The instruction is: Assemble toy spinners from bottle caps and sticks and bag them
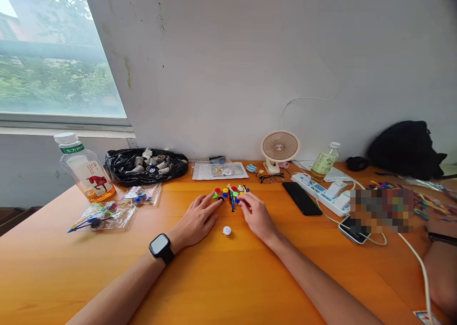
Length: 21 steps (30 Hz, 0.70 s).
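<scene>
A small pile of colourful plastic pieces (225,194), red, yellow, blue, green and black, lies mid-table between my hands. My left hand (196,220), with a black watch (160,248) on the wrist, rests flat on the wood. Its fingers are spread, and the tips reach the pile's left side. On the opposite side my right hand (257,216) has its fingers curled together in a pinch against the pile. Whatever is between those fingertips is too small to make out. A little white-topped round piece (226,230) sits apart, nearer to me, between the two hands.
Clear bags of parts (107,218), a large bottle (85,172) and a black plastic bag (117,165) stand left. Behind are a white packet (200,171) and fan (280,146). Rightward lie a phone (302,198), power strip (323,194), cables and another person's arm (442,268).
</scene>
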Each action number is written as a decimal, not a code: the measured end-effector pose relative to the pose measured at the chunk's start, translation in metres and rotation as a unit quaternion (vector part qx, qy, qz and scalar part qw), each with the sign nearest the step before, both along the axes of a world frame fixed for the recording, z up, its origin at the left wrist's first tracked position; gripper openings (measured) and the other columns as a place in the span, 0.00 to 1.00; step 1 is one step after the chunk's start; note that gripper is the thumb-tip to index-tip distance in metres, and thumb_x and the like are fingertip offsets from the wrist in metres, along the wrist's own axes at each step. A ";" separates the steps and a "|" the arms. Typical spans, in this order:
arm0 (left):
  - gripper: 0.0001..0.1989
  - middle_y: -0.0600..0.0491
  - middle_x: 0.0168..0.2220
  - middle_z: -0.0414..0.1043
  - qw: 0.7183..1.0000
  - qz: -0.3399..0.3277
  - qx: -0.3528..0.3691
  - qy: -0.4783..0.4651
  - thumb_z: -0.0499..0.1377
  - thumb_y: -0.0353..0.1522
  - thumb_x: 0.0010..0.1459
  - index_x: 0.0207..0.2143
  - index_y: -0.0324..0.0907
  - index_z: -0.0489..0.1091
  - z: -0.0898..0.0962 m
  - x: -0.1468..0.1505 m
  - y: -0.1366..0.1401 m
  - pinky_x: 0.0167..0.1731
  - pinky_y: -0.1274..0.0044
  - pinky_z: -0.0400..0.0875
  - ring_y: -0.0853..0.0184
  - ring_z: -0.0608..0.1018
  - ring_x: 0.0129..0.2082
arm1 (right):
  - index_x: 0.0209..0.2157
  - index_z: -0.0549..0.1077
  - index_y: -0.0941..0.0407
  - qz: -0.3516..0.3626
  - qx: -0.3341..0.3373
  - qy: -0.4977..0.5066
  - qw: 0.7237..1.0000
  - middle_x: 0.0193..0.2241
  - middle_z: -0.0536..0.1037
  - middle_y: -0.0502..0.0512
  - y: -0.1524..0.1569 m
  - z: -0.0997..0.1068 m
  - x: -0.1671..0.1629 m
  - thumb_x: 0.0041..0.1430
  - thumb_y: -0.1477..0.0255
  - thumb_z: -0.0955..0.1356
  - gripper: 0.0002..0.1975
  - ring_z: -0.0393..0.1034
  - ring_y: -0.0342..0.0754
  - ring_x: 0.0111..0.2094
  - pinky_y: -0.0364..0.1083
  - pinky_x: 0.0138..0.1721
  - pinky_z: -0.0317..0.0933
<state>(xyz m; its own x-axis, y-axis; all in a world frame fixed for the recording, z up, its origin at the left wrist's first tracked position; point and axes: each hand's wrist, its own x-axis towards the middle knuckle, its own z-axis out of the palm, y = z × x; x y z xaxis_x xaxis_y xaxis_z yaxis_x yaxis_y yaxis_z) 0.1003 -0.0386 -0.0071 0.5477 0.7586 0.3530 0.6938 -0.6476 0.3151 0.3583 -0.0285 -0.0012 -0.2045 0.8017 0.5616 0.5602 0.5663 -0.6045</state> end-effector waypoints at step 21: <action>0.22 0.50 0.71 0.60 0.999 -0.001 0.015 -0.030 0.54 0.36 0.72 0.66 0.52 0.66 0.001 -0.001 0.000 0.66 0.54 0.67 0.51 0.65 0.66 | 0.39 0.80 0.53 0.003 0.017 -0.065 0.998 0.40 0.81 0.59 -0.007 0.007 0.003 0.63 0.83 0.62 0.17 0.77 0.54 0.42 0.51 0.46 0.71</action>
<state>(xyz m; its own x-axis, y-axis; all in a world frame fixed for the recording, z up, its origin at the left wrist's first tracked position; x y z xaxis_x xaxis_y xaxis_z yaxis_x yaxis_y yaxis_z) 0.0996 -0.0391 -0.0065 0.5267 0.7460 0.4075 0.6726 -0.6589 0.3368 0.3612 -0.0360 0.0057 -0.2827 0.7811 0.5568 0.6294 0.5891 -0.5068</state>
